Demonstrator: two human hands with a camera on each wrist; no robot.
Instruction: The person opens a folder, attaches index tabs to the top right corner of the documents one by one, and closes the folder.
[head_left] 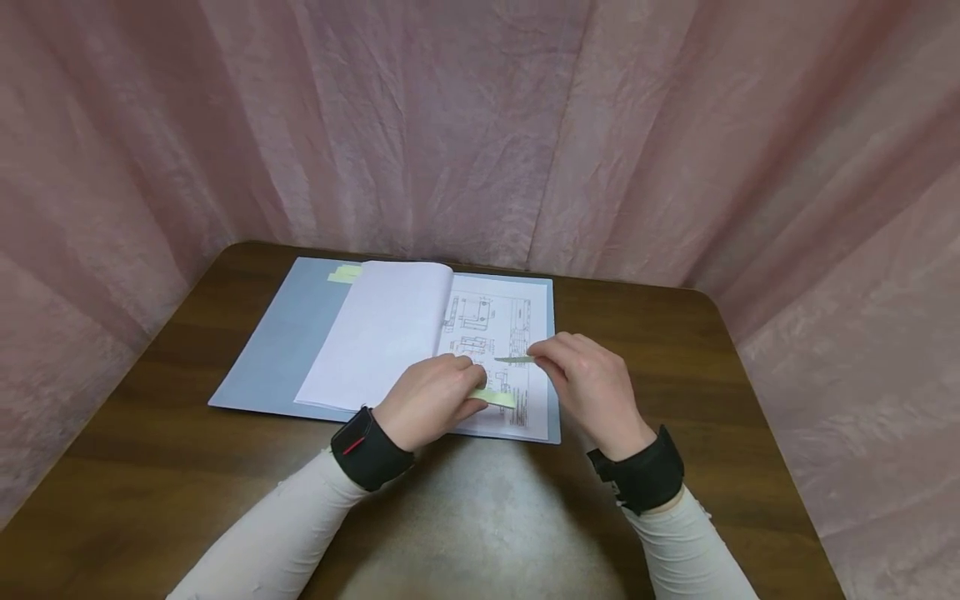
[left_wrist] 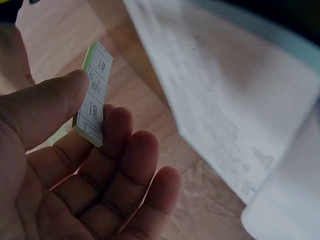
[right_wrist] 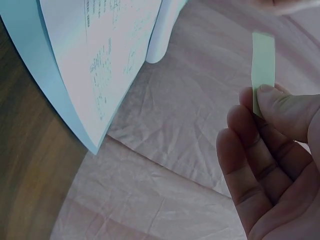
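Observation:
My left hand point(head_left: 435, 396) pinches a small pad of green sticky notes point(left_wrist: 95, 95) between thumb and fingers; its printed white backing shows in the left wrist view. Between the thumb and index finger of my right hand point(head_left: 588, 383) is a single pale green sticky note point(right_wrist: 263, 62), a narrow strip with one end sticking out. Both hands are over the right side of an open blue folder point(head_left: 258, 350). Under them lies a sheet with technical drawings point(head_left: 532, 317), partly hidden by the left hand. White pages point(head_left: 382, 325) are turned over to the left.
Some green sticky notes point(head_left: 345, 273) show at the folder's upper left, beside the turned pages. The folder rests on a dark brown wooden table point(head_left: 667, 350). Behind the table's far edge hangs a pink curtain point(head_left: 465, 125).

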